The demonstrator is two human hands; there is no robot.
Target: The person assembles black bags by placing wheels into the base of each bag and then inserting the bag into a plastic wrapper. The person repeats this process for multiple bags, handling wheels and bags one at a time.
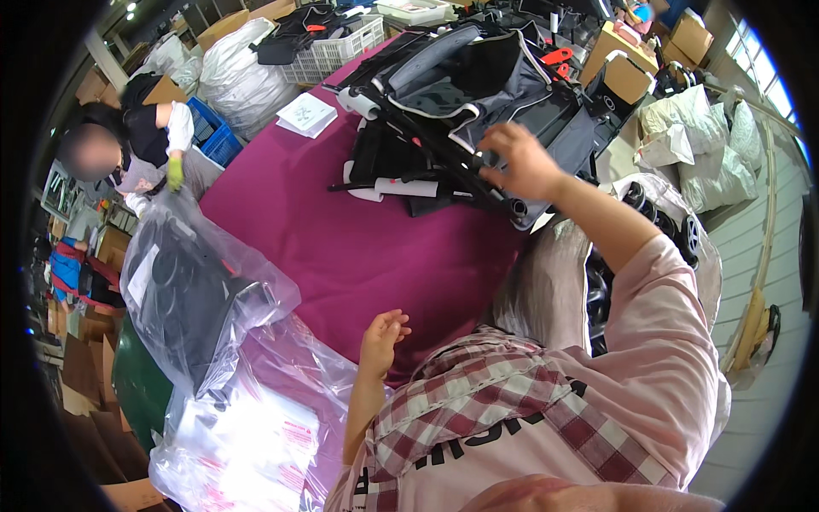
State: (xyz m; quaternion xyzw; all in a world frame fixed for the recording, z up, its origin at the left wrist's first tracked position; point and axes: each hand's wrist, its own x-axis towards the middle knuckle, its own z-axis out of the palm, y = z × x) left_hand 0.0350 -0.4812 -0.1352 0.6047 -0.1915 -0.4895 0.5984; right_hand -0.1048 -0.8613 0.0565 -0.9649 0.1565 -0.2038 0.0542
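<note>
A folded black and grey stroller (478,94) lies on a table covered with magenta cloth (341,247). My right hand (520,162) reaches out and grips a black tube of the stroller frame near the table's right edge. White foam wraps (405,188) cover parts of the frame. My left hand (381,341) hangs open near my chest, at the table's near edge, touching nothing. Beside it lie clear plastic bags (256,410), one of them holding a dark part (192,299).
A paper leaflet (307,113) lies on the cloth at the far left. Another person (145,141) bends at the left by a blue crate (213,136). White sacks (708,145), cardboard boxes (627,77) and bagged wheels (665,222) stand at the right. A white basket (337,47) sits beyond the table.
</note>
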